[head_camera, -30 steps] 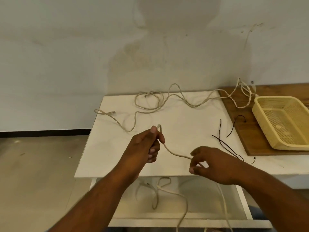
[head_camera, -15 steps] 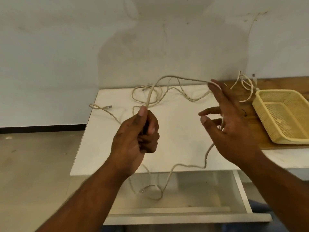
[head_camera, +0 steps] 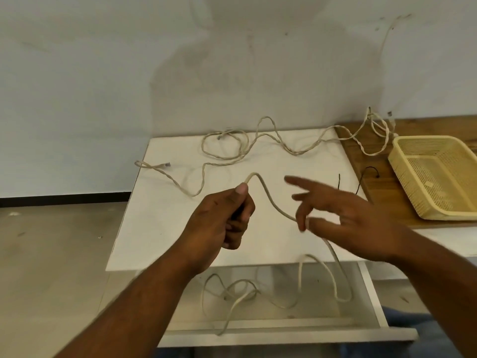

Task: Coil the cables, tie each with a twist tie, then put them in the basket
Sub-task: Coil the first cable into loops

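My left hand point(head_camera: 224, 218) grips one end of a beige cable point(head_camera: 268, 196) in a fist over the white table point(head_camera: 160, 223). The cable arches up from the fist and runs down to my right hand point(head_camera: 346, 215), which pinches it between thumb and a finger while the other fingers stretch out. Its slack hangs below the table's front edge in loose loops point(head_camera: 258, 293). A second, twisted beige cable point(head_camera: 232, 153) sprawls along the back of the table. Black twist ties point(head_camera: 367, 174) lie at the right. A yellow basket point(head_camera: 405, 161) stands on the wooden surface.
The wooden board point(head_camera: 361, 151) adjoins the white table on the right, against the wall. Below the tabletop a white open drawer or shelf point(head_camera: 371, 293) juts toward me. Grey floor lies to the left.
My right hand dropped from head height at the back of the table to a lower spot near my left hand, sliding along the cable. The arch of cable between the hands got shorter.
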